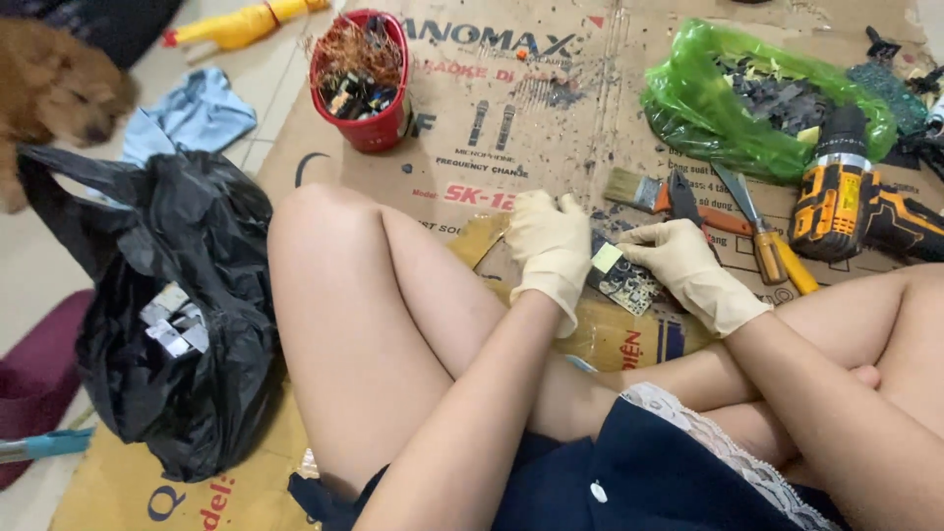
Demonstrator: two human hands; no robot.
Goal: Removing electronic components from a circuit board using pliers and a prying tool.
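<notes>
I sit cross-legged on flattened cardboard (511, 118). Both hands wear cream rubber gloves. My left hand (549, 248) and my right hand (688, 270) grip a small dark circuit board (619, 277) between them, low over the cardboard in front of my legs. The board carries a pale yellow square part near its upper left corner. My left hand covers the board's left edge; my right hand's fingers curl over its right edge.
A red bucket (379, 128) of copper wire and parts stands at the back. A black bag (187, 324) with metal pieces lies left. A green bag (728, 103) of scrap, a yellow drill (836, 192), a paintbrush (634, 190), pliers (688, 202) and a screwdriver (772, 251) lie right. A brown dog (54, 88) sits far left.
</notes>
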